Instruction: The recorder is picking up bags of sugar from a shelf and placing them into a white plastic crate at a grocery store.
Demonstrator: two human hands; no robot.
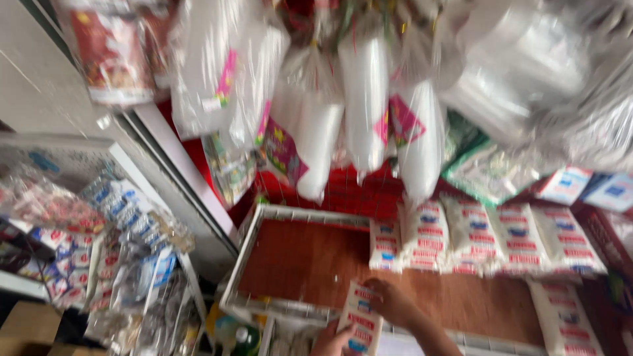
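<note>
While the view was blurred by motion, both hands were on one white packet with red and blue print [359, 320], which stood upright over the front rail of a white wire shelf tray [245, 247] with a brown board floor. Right hand [389, 300]: laid over the packet's upper right edge, fingers curled against it in a grip. Left hand [331, 341]: at the packet's lower left corner, mostly cut off by the frame edge; fingers touched the packet, but whether they closed around it could not be told. Row of matching white packets [488, 237]: stood side by side along the back right of the tray, well apart from the held packet. More matching packets [564, 320]: lay at the right end of the tray. Hanging clear plastic bags of white goods [366, 99]: suspended above the tray. Rack of small sachets [125, 217]: to the left, beside a white frame.
</note>
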